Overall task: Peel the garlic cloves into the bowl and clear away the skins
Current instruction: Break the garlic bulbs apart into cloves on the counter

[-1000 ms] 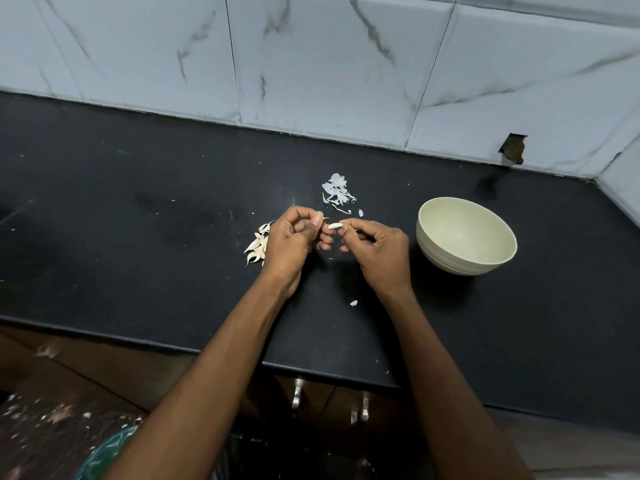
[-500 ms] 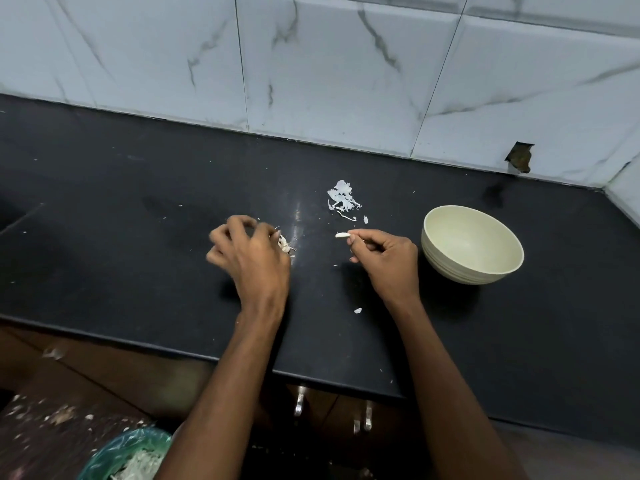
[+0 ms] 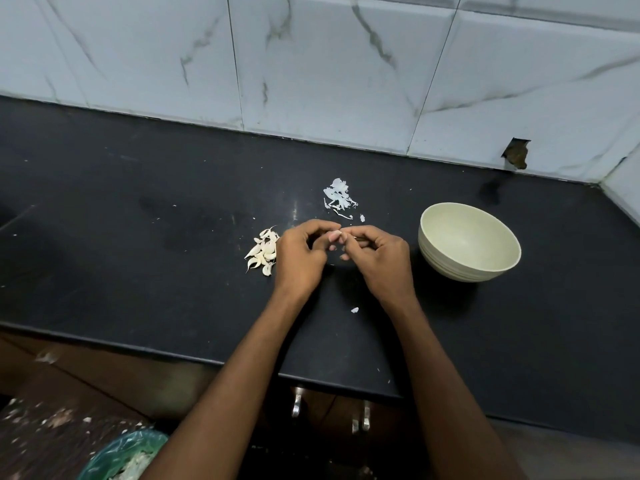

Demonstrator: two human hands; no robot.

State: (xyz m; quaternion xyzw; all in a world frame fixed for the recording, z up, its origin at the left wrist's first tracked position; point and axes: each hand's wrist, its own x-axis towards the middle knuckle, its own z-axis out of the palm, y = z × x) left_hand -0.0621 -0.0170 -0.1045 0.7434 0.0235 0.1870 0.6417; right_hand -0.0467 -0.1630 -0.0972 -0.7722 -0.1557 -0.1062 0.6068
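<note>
Clove [image 3: 335, 234] pinched between both hands just left of the bowl [image 3: 469, 242], above the counter [image 3: 138, 271]. Left hand [image 3: 301, 258] curled, fingertips closed on the clove's near end; right hand [image 3: 375, 259] curled too, thumb and forefinger nipping at the same clove from the bowl side. Hard to tell how much skin remains on it: too small, half hidden by fingers.

Unpeeled cloves [image 3: 263, 251] heaped further left of the bowl, touching or nearly touching the left hand's outer edge. Peeled skins [image 3: 339, 197] scattered left of the bowl and behind the hands, toward the tiled wall [image 3: 311, 81]; one stray flake [image 3: 354, 310] left of the bowl and nearer the counter's front edge. Bowl apparently empty, so likely early in the job.

Risks from here:
- Slippery clove squirting out of the pinch, landing on the counter or over the front edge rather than in the bowl, caused by too hard a squeeze on a small, smooth thing
- Left hand nudging the heap and scattering cloves, given how close it sits
- Light skins drifting or sticking to fingers, ending up in the bowl with the clove
- Stray flake missed at clean-up, being well apart from the main litter
</note>
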